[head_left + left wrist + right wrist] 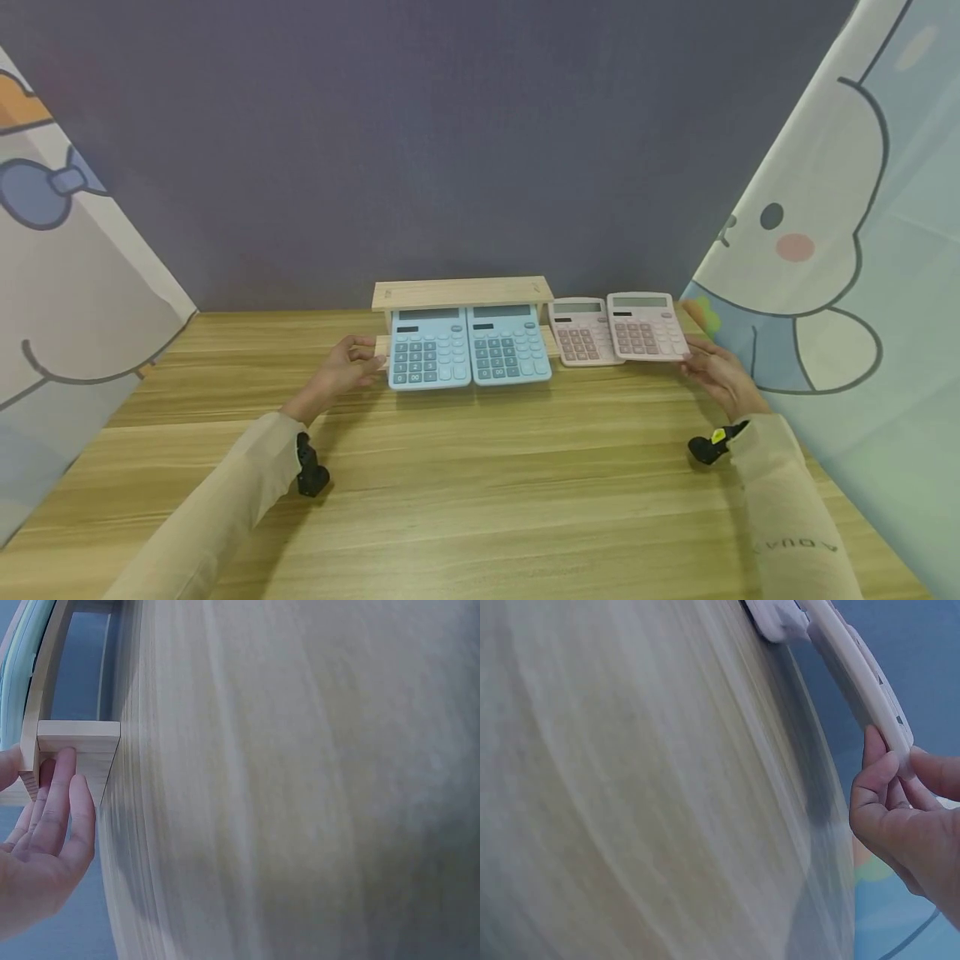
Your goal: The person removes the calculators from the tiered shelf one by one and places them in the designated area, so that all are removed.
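Observation:
Two light-blue calculators, one on the left (442,340) and one on the right (517,333), lean side by side on a pale wooden stand (462,292). My left hand (347,369) grips the stand's left end. In the left wrist view the thumb lies on the front rail (46,682), with fingers behind it. My right hand (717,377) pinches the lower right corner of a pink calculator (660,337), which is raised off the table in the right wrist view. Another pink calculator (576,308) sits between it and the stand, its right edge partly overlapped.
The wood-grain table (480,475) extends in front of both hands. A dark grey panel (465,150) rises behind the stand. Cartoon-printed sheets border the left (82,275) and right (817,192) sides, the right one close to my right hand.

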The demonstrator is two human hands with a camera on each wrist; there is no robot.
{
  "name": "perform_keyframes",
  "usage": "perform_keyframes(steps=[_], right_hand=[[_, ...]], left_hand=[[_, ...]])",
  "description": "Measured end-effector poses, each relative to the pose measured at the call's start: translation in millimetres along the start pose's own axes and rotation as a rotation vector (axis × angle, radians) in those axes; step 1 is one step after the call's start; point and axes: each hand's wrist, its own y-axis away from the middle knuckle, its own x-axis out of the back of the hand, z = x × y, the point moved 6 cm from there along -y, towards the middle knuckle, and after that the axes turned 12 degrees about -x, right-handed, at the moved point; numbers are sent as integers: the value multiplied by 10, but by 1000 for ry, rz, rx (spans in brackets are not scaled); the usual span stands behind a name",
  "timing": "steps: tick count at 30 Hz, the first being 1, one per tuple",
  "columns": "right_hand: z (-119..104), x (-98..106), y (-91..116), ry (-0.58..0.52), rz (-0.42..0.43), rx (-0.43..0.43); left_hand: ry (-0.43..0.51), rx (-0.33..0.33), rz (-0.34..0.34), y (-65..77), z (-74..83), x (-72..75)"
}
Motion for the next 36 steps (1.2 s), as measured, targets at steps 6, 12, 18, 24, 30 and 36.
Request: perform_keyframes(steps=[6, 12, 18, 24, 30, 36], right_hand=[[1, 61, -19, -6, 12, -18], [-9, 128, -39, 12, 48, -43], [-19, 160, -46, 12, 53, -56], [-22, 198, -57, 51, 100, -83], [-9, 226, -65, 58, 111, -97], [10, 245, -81, 77, 127, -98]], left_hand=[[-5, 1, 0, 6, 12, 0], [-6, -1, 3, 0, 9, 2], [-3, 3, 8, -7, -6, -1], [-8, 0, 14, -10, -14, 5], [-13, -4, 15, -6, -9, 6], [-21, 0, 21, -18, -12, -8]])
